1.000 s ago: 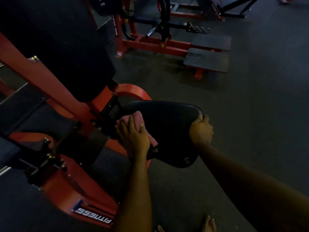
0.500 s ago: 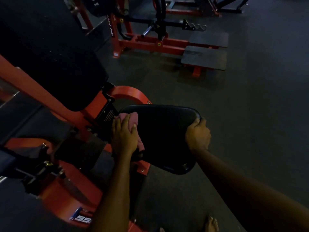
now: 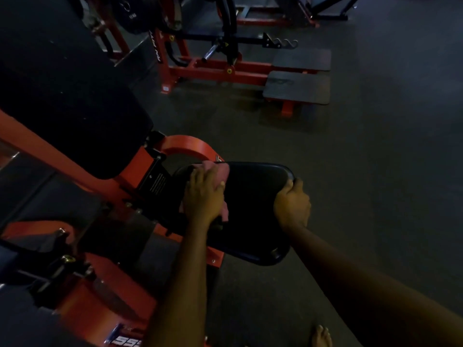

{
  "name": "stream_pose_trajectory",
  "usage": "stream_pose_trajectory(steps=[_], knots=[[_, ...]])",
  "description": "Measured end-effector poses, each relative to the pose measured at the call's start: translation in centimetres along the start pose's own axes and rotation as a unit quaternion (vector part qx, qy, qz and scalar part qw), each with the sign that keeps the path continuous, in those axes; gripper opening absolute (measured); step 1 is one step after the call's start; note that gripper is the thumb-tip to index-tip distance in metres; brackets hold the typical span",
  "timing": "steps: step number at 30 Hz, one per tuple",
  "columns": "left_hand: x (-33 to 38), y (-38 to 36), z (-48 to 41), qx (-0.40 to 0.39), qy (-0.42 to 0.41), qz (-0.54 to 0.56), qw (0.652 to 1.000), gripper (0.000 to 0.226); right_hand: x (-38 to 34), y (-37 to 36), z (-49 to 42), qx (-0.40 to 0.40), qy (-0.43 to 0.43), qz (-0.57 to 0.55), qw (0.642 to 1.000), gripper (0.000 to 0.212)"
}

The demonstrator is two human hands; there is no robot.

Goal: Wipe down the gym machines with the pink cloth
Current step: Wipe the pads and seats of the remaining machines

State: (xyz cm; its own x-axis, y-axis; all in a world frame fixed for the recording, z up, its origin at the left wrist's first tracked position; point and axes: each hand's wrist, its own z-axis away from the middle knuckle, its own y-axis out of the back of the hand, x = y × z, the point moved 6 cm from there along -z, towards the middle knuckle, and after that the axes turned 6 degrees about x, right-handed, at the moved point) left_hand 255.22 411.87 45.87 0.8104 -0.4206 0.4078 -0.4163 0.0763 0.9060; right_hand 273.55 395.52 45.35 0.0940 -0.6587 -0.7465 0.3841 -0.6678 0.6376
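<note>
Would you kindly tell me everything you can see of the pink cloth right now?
The pink cloth is soft-looking fabric, bunched up and mostly hidden beneath the left hand, which presses it onto the black seat pad at the end nearest the red frame. One fold shows beyond the hand, another strip beside the wrist. The right hand grips the pad's corner, clear of the cloth.

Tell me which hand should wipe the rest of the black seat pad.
Left. The left hand presses the pink cloth onto the seat pad; the right hand grips the pad's edge, holding no cloth.
</note>
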Motion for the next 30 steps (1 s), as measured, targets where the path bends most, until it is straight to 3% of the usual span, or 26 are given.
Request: stream_pose_trajectory(steps=[5, 10, 13, 17, 21, 25, 30], knots=[[6.5, -2.1, -0.1, -0.058, -0.091, 0.016, 0.994, 0.055, 0.4, -0.1, -0.1, 0.011, -0.012, -0.033, 0.999, 0.050], [10.7, -3.7, -5.3, -0.086, -0.100, -0.016, 0.991, 0.046, 1.4, -0.2, -0.4, 0.016, -0.046, -0.141, 0.989, 0.048], [12.5, -4.2, -2.9, -0.085, -0.135, 0.000, 0.987, 0.050, 1.8, 0.0, -0.5, 0.018, -0.090, -0.223, 0.970, 0.044], [12.4, -4.1, 2.7, -0.086, -0.204, 0.043, 0.974, 0.059, 2.0, 0.1, -0.6, 0.022, -0.106, -0.239, 0.965, 0.042], [8.3, -3.4, -0.1, -0.081, -0.125, 0.084, 0.985, 0.054, 2.1, 0.0, -0.5, 0.026, -0.106, -0.217, 0.970, 0.043], [2.0, -1.4, -3.9, -0.024, -0.061, 0.023, 0.998, 0.052, 1.9, 0.0, -0.8, 0.010, -0.089, -0.189, 0.978, 0.045], [-4.9, 1.0, -3.1, 0.012, 0.090, -0.003, 0.996, 0.050, 1.7, 0.2, -0.7, 0.006, -0.087, -0.173, 0.981, 0.046]])
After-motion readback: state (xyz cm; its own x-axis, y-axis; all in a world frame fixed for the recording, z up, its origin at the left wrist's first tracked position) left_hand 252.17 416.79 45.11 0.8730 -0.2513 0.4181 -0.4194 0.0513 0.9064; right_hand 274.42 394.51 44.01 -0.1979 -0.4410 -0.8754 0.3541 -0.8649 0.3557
